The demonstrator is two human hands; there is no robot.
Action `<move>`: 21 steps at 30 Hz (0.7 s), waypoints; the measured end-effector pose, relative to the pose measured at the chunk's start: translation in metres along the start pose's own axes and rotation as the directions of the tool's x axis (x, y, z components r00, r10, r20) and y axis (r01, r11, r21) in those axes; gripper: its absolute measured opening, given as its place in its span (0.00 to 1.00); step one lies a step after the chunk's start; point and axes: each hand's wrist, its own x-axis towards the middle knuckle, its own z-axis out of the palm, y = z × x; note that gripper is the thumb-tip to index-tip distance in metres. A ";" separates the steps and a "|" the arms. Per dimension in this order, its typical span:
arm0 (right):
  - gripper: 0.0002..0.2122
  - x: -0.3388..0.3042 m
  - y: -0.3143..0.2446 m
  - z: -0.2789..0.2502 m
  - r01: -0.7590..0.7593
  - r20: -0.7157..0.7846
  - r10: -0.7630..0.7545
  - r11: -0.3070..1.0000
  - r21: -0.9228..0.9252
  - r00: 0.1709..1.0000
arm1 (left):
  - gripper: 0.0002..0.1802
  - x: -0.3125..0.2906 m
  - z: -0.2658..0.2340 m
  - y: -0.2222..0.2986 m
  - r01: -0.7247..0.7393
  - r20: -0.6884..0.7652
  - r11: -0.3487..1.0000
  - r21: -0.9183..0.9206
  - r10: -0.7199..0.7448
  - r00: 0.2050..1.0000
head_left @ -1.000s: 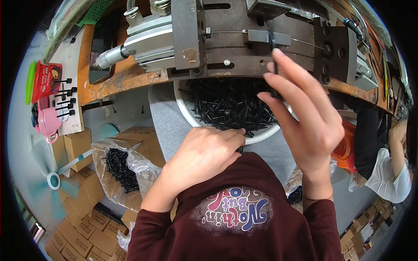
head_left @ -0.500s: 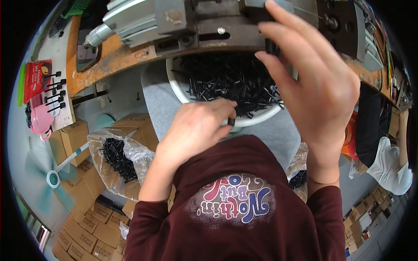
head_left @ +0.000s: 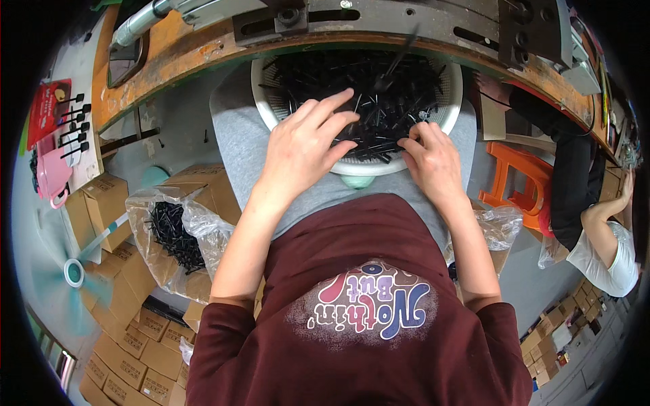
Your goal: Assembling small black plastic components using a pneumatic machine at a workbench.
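Note:
A white basket (head_left: 258, 91) full of thin black rod-like parts with thicker heads (head_left: 379, 125) rests on my lap, partly under the bench edge. My left hand (head_left: 305, 142) is over its left side, fingers spread and nothing visible between them. At the near right rim, my right hand (head_left: 433, 159) has its fingers curled and pressed together among the parts; what they pinch is hidden. One black part (head_left: 396, 64), slightly blurred, is tilted above the pile, apart from both hands.
A wooden bench (head_left: 196, 57) with metal fixtures (head_left: 291, 19) crosses the top. To the left are a bag of black parts (head_left: 177, 237), cardboard boxes (head_left: 118, 284) and a fan (head_left: 73, 273). On the right stand an orange stool (head_left: 518, 183) and another person (head_left: 602, 250).
My right hand has come down from the bench fixture to the basket's near rim. My left hand has moved further over the basket, and its fingers have spread. The view has shifted slightly.

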 end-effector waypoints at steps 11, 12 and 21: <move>0.05 -0.004 0.011 0.017 0.076 -0.050 -0.076 0.997 0.004 0.996 | 0.21 -0.025 0.012 0.016 0.014 0.030 0.995 -0.102 -0.011 0.999; 0.05 -0.002 0.010 0.016 0.072 -0.052 -0.071 0.997 0.010 0.996 | 0.20 -0.028 0.015 0.016 0.015 0.037 0.992 -0.122 -0.011 0.999; 0.05 0.001 0.015 0.024 0.104 -0.004 -0.105 0.994 -0.021 0.995 | 0.18 -0.038 0.027 0.019 0.019 0.079 0.992 -0.123 -0.009 0.997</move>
